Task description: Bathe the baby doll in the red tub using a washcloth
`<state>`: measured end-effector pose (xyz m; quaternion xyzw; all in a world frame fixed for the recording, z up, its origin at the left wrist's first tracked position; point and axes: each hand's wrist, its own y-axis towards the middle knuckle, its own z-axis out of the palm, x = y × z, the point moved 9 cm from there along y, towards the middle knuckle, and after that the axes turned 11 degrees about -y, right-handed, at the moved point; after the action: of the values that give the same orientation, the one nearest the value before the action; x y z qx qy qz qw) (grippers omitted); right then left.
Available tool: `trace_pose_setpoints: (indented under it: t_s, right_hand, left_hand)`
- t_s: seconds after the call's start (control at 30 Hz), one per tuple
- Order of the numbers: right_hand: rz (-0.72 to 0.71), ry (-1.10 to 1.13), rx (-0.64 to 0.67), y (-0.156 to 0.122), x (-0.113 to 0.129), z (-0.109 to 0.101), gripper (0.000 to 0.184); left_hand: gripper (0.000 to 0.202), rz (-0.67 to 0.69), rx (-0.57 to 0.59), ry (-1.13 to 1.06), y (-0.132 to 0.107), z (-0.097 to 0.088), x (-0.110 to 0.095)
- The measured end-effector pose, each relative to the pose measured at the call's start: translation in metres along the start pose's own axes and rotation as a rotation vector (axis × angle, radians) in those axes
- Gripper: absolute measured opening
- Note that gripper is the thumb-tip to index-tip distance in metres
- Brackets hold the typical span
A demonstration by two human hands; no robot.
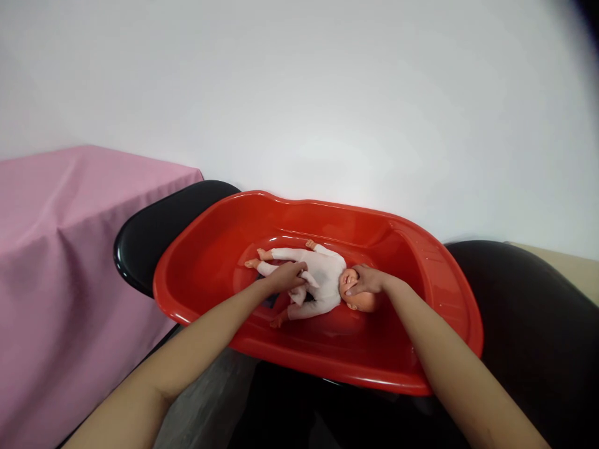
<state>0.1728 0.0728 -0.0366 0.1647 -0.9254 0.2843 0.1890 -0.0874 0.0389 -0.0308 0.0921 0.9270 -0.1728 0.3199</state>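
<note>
A baby doll in a white body suit lies on its back in a red baby bathtub, feet to the left and head to the right. My left hand is over the doll's belly, its fingers closed on a small pale cloth that hangs against the doll's side. My right hand grips the doll's head, thumb along the cheek and fingers over the top of the head. Part of the doll's near leg and side is hidden by my left hand and the cloth.
Black chair seats support or stand under both ends of the tub, the other seat at right. A pink cloth-covered table is on the left. Behind the tub rises a white wall.
</note>
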Motion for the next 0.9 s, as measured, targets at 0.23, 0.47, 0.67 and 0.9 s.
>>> trace_pose_setpoints:
  t_s: [0.23, 0.47, 0.67, 0.9]
  right_hand:
    - [0.003, -0.007, 0.001, 0.002, -0.003, 0.001, 0.082]
    - [-0.032, -0.012, 0.035, 0.006, -0.001, 0.005, 0.073]
    - [-0.043, 0.011, 0.046, 0.007, -0.002, 0.009, 0.077]
    - [-0.018, -0.072, 0.039, 0.009, -0.006, 0.008, 0.094]
  left_hand:
    - [0.041, 0.206, 0.293, -0.065, -0.016, 0.057, -0.052]
    - [0.056, -0.302, 0.316, -0.027, -0.009, 0.05, 0.019]
    - [0.034, -0.117, 0.491, -0.071, -0.008, 0.053, 0.012]
    - [0.047, -0.008, 0.278, -0.114, -0.016, 0.039, -0.03]
